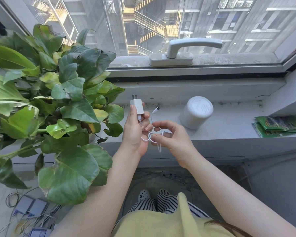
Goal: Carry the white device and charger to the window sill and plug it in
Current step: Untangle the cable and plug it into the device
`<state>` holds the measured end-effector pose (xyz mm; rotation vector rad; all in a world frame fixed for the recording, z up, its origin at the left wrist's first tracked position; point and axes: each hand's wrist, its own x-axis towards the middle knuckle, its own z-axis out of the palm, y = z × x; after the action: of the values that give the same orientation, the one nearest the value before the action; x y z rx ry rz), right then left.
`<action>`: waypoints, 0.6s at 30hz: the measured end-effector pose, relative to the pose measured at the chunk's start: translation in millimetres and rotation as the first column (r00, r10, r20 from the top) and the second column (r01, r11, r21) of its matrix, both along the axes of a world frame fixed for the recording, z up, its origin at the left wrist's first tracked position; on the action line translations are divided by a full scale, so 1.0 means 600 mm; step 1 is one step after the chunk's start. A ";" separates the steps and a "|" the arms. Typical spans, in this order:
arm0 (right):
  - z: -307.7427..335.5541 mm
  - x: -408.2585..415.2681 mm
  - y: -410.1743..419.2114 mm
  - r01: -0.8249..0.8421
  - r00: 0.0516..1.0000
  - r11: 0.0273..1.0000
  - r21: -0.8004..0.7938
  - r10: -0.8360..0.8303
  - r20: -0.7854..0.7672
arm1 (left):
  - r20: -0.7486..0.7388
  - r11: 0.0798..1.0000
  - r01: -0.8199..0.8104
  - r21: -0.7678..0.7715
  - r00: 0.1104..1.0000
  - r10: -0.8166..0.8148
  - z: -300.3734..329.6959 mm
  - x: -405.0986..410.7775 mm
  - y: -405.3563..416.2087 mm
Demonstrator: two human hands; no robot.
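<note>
**Charger in hand at the window sill**

A leafy plant (46,103) fills the left side, its broad glossy leaves green with some yellowed and brown, torn edges. Just right of it the left hand (135,129) grips a white charger (136,108), a smooth square plastic block with two flat metal prongs pointing up; faint grey print on its face is too small to read. A thin white cable (152,134) runs from the charger's lower end, loops between both hands and ends in a small plug (156,109) that stands free above them. The right hand (171,139) pinches the cable loops between thumb and fingertips, the other fingers curled. Farther right the white device (196,112), a matte rounded cylinder, stands on the grey, speckled window sill (229,124); marks on its top are unreadable. Behind it a pale metal window handle (186,48) lies level. At the far right, green foil packets (278,126) lie stacked on the sill, their print illegible.
</note>
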<state>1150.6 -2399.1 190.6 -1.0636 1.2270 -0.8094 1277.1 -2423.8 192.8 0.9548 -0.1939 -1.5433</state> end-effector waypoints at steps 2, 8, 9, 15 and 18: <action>0.004 -0.003 -0.002 0.031 0.998 0.998 -0.051 -0.033 -0.057 | 0.063 1.000 -0.013 0.022 0.998 0.012 -0.003 0.004 -0.001; -0.009 -0.033 -0.002 0.135 0.965 0.973 -0.189 -0.172 -0.197 | 0.466 0.957 -0.256 0.137 0.869 0.166 -0.009 0.025 -0.004; -0.011 -0.037 0.000 0.160 0.963 0.968 -0.196 -0.196 -0.184 | 0.560 0.946 -0.302 0.122 0.807 0.186 -0.011 0.026 -0.002; -0.015 -0.038 -0.001 0.202 0.967 0.958 -0.204 -0.228 -0.115 | 0.708 0.951 -0.306 0.031 0.678 0.196 -0.009 0.028 -0.006; -0.015 -0.024 -0.011 0.205 0.977 0.963 -0.177 -0.213 -0.027 | 0.495 0.984 -0.127 0.128 0.868 0.047 -0.002 0.009 -0.015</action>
<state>1135.9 -2405.7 181.4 -1.1095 1.3421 -1.0758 1282.6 -2432.9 191.6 1.4572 -0.3874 -1.2190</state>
